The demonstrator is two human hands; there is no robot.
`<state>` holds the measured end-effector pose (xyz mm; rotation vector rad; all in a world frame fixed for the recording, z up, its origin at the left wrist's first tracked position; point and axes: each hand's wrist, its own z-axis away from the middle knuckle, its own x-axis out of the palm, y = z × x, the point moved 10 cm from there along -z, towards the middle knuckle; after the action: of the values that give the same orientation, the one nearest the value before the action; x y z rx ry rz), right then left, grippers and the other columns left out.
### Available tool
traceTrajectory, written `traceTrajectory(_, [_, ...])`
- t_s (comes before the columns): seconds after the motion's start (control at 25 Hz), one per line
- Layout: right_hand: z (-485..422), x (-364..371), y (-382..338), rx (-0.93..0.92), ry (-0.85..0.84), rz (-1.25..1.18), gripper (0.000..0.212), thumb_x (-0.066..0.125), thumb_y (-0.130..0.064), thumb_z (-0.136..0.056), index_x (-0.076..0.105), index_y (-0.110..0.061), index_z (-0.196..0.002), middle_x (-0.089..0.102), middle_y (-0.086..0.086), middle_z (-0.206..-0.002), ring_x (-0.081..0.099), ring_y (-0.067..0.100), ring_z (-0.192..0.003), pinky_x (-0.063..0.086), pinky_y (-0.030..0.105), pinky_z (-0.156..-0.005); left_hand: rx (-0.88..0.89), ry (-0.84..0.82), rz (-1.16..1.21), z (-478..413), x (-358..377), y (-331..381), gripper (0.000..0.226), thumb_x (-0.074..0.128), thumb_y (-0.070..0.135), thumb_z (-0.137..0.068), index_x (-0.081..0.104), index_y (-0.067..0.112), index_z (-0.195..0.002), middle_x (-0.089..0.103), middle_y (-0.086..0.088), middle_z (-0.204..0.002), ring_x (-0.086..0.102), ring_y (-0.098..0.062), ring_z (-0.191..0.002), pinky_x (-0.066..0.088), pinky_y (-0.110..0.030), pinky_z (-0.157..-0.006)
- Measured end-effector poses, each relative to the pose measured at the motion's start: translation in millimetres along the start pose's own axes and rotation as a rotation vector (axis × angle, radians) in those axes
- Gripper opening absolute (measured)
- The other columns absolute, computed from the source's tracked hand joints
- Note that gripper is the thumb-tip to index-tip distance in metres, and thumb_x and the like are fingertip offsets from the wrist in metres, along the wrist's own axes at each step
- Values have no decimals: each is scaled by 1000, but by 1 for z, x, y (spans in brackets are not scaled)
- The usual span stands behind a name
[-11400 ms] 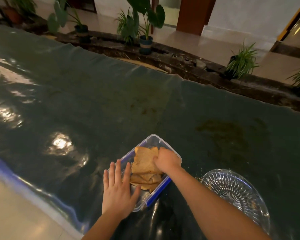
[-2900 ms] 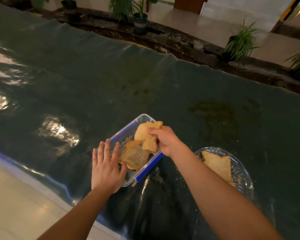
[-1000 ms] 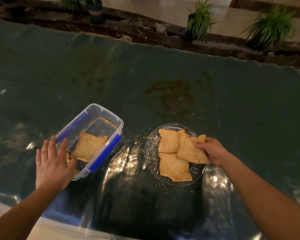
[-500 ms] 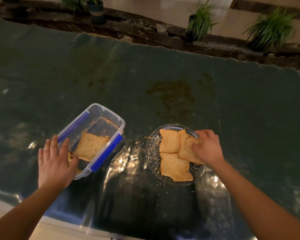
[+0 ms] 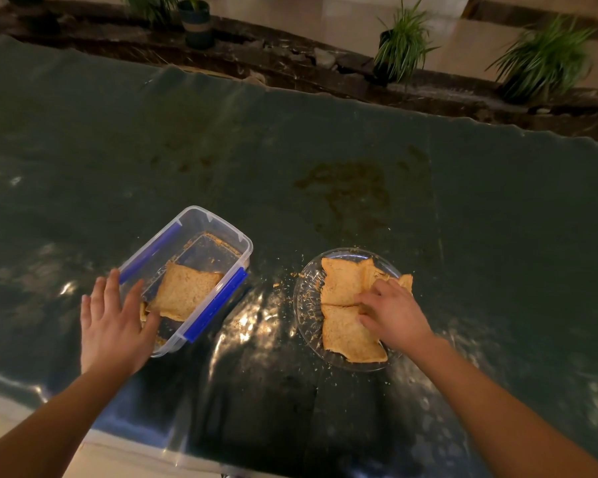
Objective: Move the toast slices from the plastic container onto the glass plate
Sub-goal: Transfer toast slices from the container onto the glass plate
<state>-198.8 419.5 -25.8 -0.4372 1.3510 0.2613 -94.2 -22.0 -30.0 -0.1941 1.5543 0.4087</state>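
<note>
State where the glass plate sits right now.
In the head view, the glass plate sits right of the plastic container on the dark table cover, under the right hand.

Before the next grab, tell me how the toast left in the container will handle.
The toast probably lifts stiff and light: it lies flat. Likely brittle too, given the crumbs scattered beside the plate.

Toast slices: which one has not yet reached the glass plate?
The slice lying in the plastic container beside the left hand; the others sit on the glass plate.
</note>
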Motion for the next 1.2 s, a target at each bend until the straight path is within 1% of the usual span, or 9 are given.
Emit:
traceTrajectory(0.08, [4,-6,0,-24,24,-16,33,65,-39,-83,65,-29,-114,57,-3,-97,50,19,-95,46,39,-88,2,0,-1,0,1,0,73,19,63,-92,26,25,-154,3,-10,-167,-3,-29,-154,0,-52,-123])
traceTrajectory(0.2, [15,-14,0,-58,62,-39,31,68,-34,-82,67,-26,-112,58,-3,-93,52,18,-90,49,39,-82,2,4,7,-1,2,-1,71,21,62,-92,28,25,-153,4,-10,-167,-2,-29,-154,0,-52,-124])
traceTrajectory(0.32, [27,-12,-9,-101,56,-16,26,72,-30,-80,69,-22,-105,60,-3,-92,54,18,-86,52,38,-74,6,13,3,0,2,-1,70,21,62,-92,29,27,-152,5,-11,-167,-1,-30,-154,1,-52,-123])
traceTrajectory(0.4, [32,-6,-14,-117,34,22,23,72,-29,-79,68,-23,-101,60,-2,-92,54,19,-85,52,38,-72,8,13,6,0,1,-1,70,21,63,-92,29,27,-152,6,-11,-167,-1,-30,-154,1,-52,-123])
traceTrajectory(0.52, [35,1,-15,-110,31,40,26,72,-32,-78,67,-27,-103,56,-3,-95,51,18,-88,51,37,-74,6,10,10,0,1,-1,69,22,62,-92,30,28,-151,6,-12,-167,-1,-30,-154,2,-53,-123])
traceTrajectory(0.68, [41,7,-5,-34,72,-26,44,71,-43,-76,58,-32,-117,51,-6,-103,46,14,-92,46,29,-78,2,17,18,0,0,-1,67,25,59,-91,34,27,-149,9,-14,-167,1,-31,-154,1,-52,-124])
traceTrajectory(0.76, [42,10,0,15,89,-48,46,67,-46,-79,55,-33,-121,49,-6,-107,44,13,-95,45,28,-82,4,21,19,0,0,0,67,25,59,-92,36,26,-149,10,-14,-166,2,-32,-154,1,-52,-124])
traceTrajectory(1.0, [37,14,-1,65,93,-22,41,68,-45,-79,59,-33,-117,47,-7,-107,43,13,-97,49,32,-84,0,24,21,0,-1,-3,67,23,61,-92,37,27,-148,8,-13,-167,1,-31,-154,0,-51,-124])
traceTrajectory(1.2, [38,12,-6,87,108,-13,46,71,-47,-74,59,-32,-116,49,-3,-107,45,16,-100,49,35,-86,4,25,22,0,0,-4,67,23,60,-92,37,27,-148,8,-12,-167,0,-30,-154,1,-52,-123])
